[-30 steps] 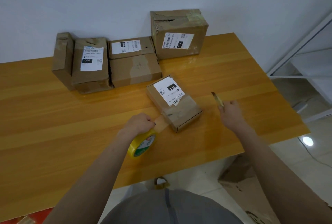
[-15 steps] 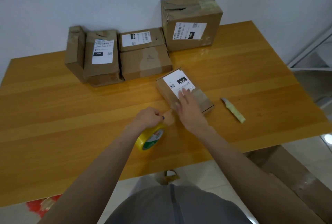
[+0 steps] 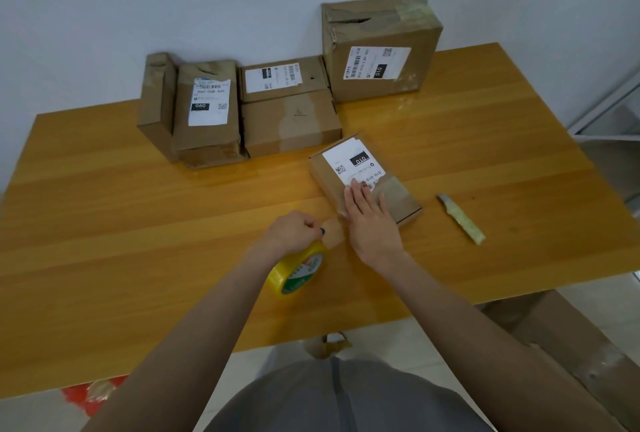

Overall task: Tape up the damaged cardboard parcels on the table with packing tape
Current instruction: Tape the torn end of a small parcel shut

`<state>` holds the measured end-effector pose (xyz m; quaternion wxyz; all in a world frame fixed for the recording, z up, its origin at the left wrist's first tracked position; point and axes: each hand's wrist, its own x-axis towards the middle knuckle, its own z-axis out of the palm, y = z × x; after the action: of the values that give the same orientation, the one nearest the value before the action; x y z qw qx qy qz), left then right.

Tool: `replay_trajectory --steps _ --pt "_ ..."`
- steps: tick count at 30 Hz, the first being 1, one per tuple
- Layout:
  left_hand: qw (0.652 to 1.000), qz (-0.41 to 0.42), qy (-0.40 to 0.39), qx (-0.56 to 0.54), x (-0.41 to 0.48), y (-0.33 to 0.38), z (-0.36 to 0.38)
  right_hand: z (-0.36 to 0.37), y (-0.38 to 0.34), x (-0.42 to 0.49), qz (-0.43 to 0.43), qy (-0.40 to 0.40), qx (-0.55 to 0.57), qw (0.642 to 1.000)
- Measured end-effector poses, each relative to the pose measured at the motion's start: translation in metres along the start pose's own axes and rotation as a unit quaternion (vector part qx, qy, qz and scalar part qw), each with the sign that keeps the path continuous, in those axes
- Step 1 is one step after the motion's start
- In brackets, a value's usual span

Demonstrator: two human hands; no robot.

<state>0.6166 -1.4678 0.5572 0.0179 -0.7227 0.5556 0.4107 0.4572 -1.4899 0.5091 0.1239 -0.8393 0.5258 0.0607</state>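
Observation:
A small flat cardboard parcel [image 3: 388, 185] with a white label lies near the table's middle. My right hand [image 3: 369, 217] lies flat on its near end, fingers straight, pressing clear tape onto the cardboard. My left hand [image 3: 294, 230] grips a yellow roll of packing tape [image 3: 298, 274] just left of the parcel, with a short stretch of tape [image 3: 332, 232] running from the roll to the parcel's near corner. A utility knife [image 3: 460, 218] lies on the table to the right of the parcel.
Several other cardboard parcels stand along the wall: a narrow one [image 3: 156, 102], a labelled one [image 3: 207, 109], two stacked flat ones [image 3: 291, 113] and a large torn box [image 3: 377, 47]. The wooden table [image 3: 138, 230] has its front edge near me. A cardboard box [image 3: 571, 345] sits on the floor at right.
My right hand put the knife down on the table at the right, then moved onto the parcel and now presses the tape. My left hand keeps holding the roll.

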Motion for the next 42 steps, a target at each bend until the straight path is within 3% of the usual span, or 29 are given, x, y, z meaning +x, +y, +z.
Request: replay_trajectory --steps 17,21,30,42 --pt "0.999 -0.026 0.032 0.016 -0.023 -0.018 -0.001 0.026 -0.006 0.008 0.037 0.118 -0.005 0.992" --pt "0.999 -0.03 0.03 0.013 -0.025 -0.019 -0.001 0.023 -0.009 0.004 0.02 0.103 -0.003 0.994" --pt "0.999 -0.018 0.032 0.026 -0.026 -0.02 -0.003 0.024 -0.008 0.006 0.039 0.153 -0.006 0.987" --pt "0.999 -0.01 0.041 0.003 -0.025 -0.025 0.0 0.025 0.005 -0.001 -0.018 0.103 -0.06 0.993"
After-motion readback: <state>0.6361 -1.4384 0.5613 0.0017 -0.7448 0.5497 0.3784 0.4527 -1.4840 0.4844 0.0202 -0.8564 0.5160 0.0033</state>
